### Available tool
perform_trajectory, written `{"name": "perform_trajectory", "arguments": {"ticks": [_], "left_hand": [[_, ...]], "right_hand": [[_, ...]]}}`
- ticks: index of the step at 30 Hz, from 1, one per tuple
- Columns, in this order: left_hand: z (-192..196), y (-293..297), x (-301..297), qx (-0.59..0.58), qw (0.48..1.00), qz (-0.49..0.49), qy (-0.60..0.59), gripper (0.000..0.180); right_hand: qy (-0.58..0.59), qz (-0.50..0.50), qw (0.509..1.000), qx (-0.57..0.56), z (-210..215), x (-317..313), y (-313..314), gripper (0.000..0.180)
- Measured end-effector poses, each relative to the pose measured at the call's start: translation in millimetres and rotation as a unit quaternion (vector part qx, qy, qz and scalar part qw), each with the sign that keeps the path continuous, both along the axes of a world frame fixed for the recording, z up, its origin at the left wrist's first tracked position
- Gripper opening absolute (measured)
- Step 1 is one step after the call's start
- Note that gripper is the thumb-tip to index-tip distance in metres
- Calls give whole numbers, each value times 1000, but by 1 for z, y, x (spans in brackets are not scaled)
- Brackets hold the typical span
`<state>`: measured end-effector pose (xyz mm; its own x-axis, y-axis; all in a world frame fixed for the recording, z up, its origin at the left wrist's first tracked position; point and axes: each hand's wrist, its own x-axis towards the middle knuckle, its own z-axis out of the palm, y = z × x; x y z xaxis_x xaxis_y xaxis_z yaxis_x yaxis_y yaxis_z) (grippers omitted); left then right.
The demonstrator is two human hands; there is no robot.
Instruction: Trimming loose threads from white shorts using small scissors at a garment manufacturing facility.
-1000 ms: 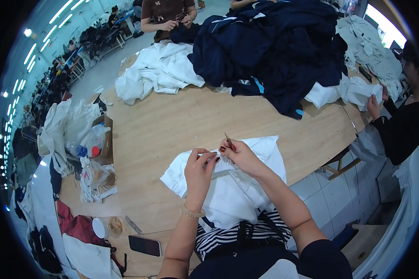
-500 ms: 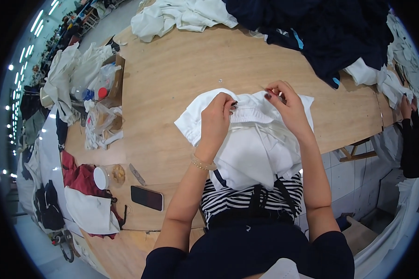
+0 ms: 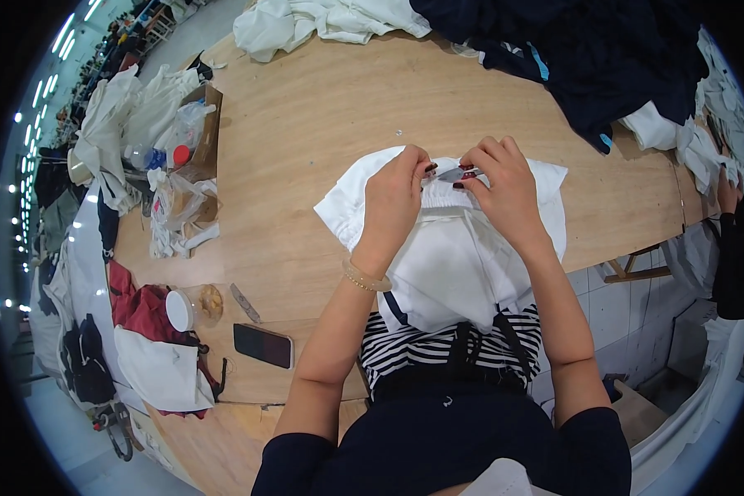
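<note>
A white garment [image 3: 442, 264] with a gathered elastic waistband [image 3: 446, 197] lies partly on the table and partly over my lap. My left hand [image 3: 393, 198] is closed, pinching the fabric at the waistband's far edge. Just right of it, my right hand [image 3: 504, 186] is closed around small metal snips [image 3: 452, 174], whose grey blade points toward the left fingertips. The snips' handle is mostly hidden by my fingers. Whether a thread lies between the hands is too small to tell.
A phone [image 3: 263, 345], a seam-ripper-sized flat strip [image 3: 245, 302] and a white-lidded jar [image 3: 180, 311] lie at left, beside red cloth [image 3: 140, 304]. Behind them stands a cardboard box [image 3: 210, 136]. Dark garments [image 3: 587, 58] are heaped far right. Another person's hand [image 3: 727, 192] shows at the right edge.
My hands have come closer together at the waistband. The right hand has turned and moved slightly left, and the snips' blade now shows between the hands.
</note>
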<state>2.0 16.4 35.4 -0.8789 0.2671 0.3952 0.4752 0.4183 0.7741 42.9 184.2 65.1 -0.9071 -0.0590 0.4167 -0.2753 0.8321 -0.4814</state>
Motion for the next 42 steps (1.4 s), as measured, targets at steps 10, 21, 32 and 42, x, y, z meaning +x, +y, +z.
{"name": "perform_trajectory", "arguments": {"ticks": [10, 21, 32, 42], "left_hand": [[3, -1, 0, -15, 1000, 0, -11, 6], [21, 9, 69, 92, 987, -84, -102, 4], [-15, 87, 102, 405, 668, -96, -616, 29], [-25, 98, 75, 466, 642, -51, -607, 12]], "right_hand": [[17, 7, 999, 45, -1, -2, -9, 18], [68, -179, 918, -347, 8, 31, 116, 16], [-72, -225, 868, -437, -33, 101, 137, 8], [-70, -78, 956, -275, -40, 56, 94, 30]]}}
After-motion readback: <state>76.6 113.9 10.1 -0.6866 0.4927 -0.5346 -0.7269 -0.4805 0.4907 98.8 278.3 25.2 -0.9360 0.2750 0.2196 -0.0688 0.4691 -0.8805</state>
